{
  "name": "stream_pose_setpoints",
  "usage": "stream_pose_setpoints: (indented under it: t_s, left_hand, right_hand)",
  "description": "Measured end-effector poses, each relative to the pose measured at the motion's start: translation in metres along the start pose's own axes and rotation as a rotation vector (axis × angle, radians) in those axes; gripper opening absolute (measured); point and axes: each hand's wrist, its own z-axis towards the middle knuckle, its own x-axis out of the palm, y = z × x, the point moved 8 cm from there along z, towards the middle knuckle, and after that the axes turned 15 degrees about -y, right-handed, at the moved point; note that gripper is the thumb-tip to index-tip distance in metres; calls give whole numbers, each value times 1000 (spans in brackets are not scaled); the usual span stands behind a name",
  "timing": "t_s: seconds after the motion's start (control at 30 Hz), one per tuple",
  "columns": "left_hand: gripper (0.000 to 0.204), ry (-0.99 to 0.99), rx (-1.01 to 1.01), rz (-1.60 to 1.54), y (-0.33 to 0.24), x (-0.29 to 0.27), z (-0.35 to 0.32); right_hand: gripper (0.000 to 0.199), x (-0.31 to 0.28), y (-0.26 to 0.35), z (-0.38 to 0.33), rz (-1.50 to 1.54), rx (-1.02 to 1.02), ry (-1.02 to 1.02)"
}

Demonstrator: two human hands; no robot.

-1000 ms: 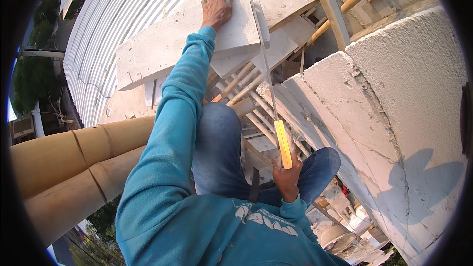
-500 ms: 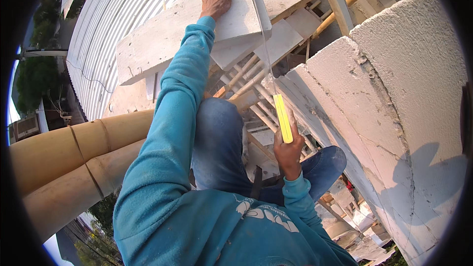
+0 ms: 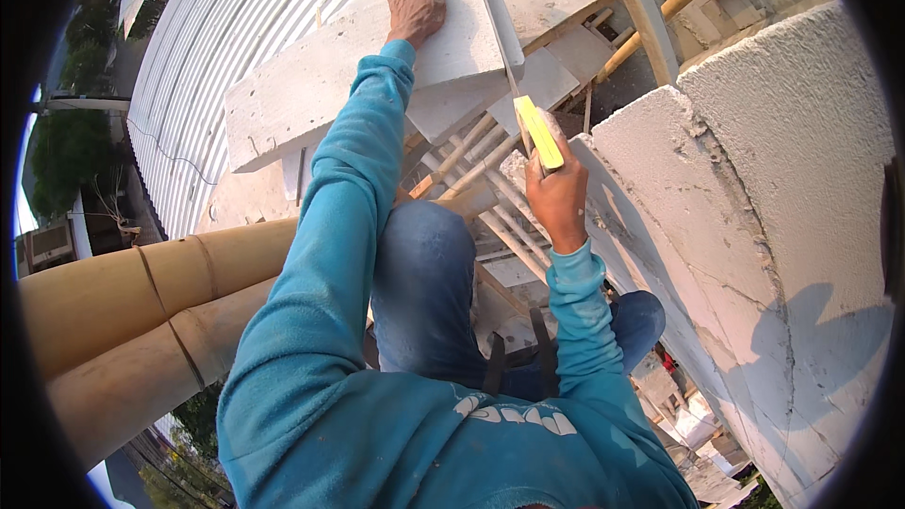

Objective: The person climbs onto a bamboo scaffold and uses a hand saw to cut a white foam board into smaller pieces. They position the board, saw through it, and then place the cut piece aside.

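A long pale lightweight concrete block (image 3: 311, 85) lies across other blocks ahead of me. My left hand (image 3: 417, 9) presses on its top near the right end, fingers bent over the far edge. My right hand (image 3: 558, 179) is closed round the yellow handle of a hand saw (image 3: 539, 132). The saw's thin blade runs away from me, set in a cut near the block's right end, with a narrow end piece (image 3: 501, 17) on its right side. Part of the blade is sunk in the cut and hidden.
A block wall (image 3: 698, 217) with rough mortar joints rises on the right. Thick bamboo poles (image 3: 141, 292) cross at the left, beside a corrugated metal roof (image 3: 189, 104). Bamboo scaffolding (image 3: 481, 170) shows below, around my bent knees. A wooden plank (image 3: 641, 14) slants at the upper right.
My right hand has pushed the saw forward, bringing its yellow handle close to the block. My left hand stays pressed on the block in nearly the same place.
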Motion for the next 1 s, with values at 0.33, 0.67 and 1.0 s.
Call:
stream_pose_setpoints:
  t_s: [0.33,0.67,1.0]
  left_hand:
    - [44,7,-29,23,14,1,-10]
    - [43,46,-83,6,13,-6,-7]
    - [42,110,-48,14,-5,-10,-11]
  right_hand:
    - [59,-45,-13,-114,88,-1,-71]
    - [52,-44,-7,-110,122,37,-23]
    - [57,14,6,0,-29,79,24]
